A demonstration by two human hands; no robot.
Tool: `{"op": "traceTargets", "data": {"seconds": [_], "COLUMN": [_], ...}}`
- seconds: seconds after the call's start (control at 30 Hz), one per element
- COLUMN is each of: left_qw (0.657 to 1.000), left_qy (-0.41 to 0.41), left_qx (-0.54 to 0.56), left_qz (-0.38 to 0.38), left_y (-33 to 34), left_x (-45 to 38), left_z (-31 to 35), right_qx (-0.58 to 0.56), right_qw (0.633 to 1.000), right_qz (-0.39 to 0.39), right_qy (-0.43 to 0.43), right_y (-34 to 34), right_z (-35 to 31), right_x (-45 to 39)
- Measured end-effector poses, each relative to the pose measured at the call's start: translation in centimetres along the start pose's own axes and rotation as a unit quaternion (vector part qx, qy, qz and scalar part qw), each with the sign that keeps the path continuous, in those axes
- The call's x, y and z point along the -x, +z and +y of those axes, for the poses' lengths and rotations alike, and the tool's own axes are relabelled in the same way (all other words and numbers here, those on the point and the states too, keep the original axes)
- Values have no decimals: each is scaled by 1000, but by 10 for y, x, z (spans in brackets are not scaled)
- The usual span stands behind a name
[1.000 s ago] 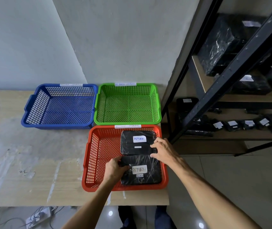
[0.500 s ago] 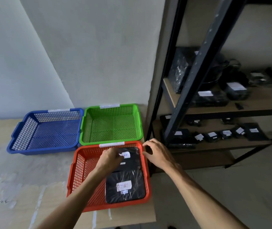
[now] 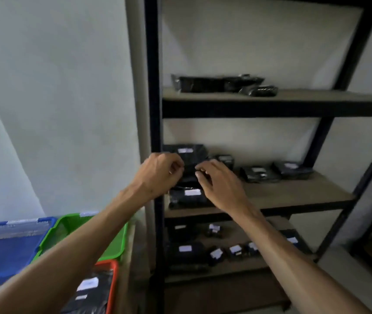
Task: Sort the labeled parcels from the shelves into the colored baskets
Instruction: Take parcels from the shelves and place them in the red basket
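Hands, two: left hand (image 3: 158, 172) and right hand (image 3: 220, 185) raised together at the middle shelf (image 3: 293, 193), fingers curled over a black parcel (image 3: 187, 175) at its left end; whether either hand actually grips it cannot be told through the blur. Baskets, three, on the table (image 3: 126, 279) at lower left: blue basket (image 3: 6, 252), green basket (image 3: 67, 225), red basket (image 3: 112, 273); the red one holds a black labeled parcel (image 3: 92, 293). Shelf boards in view, three, in a black metal rack (image 3: 155, 132). Top shelf (image 3: 316, 96): two or three black parcels. Middle shelf: about six, most with white labels. Bottom shelf (image 3: 230, 270): about nine smaller ones, blurred. Room: pale plaster wall (image 3: 56, 98) behind the table and rack, light floor (image 3: 339, 279) at lower right.
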State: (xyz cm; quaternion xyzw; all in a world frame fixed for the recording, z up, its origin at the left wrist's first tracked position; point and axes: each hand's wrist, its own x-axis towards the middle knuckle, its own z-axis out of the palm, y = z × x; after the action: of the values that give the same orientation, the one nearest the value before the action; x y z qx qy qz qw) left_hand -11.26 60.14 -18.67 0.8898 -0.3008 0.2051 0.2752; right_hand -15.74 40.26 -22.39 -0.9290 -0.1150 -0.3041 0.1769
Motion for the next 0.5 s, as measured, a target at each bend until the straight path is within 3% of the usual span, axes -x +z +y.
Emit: {"op": "traceTargets", "data": {"seconds": [0.33,0.5], "left_qw": [999,993], "left_qy": [11,-24], "left_qx": [-16,97], "left_qz": [51,58], "left_y": [-27,-20], "left_x": [-155,-224], "left_z": [122,134], "right_qx": [-16,-49], "right_qw": [996,992], "right_qz": [61,109], "right_qy": [-59,-31], "right_y": [-143,-174], "right_z": [84,134], "right_x": [-109,-159]}}
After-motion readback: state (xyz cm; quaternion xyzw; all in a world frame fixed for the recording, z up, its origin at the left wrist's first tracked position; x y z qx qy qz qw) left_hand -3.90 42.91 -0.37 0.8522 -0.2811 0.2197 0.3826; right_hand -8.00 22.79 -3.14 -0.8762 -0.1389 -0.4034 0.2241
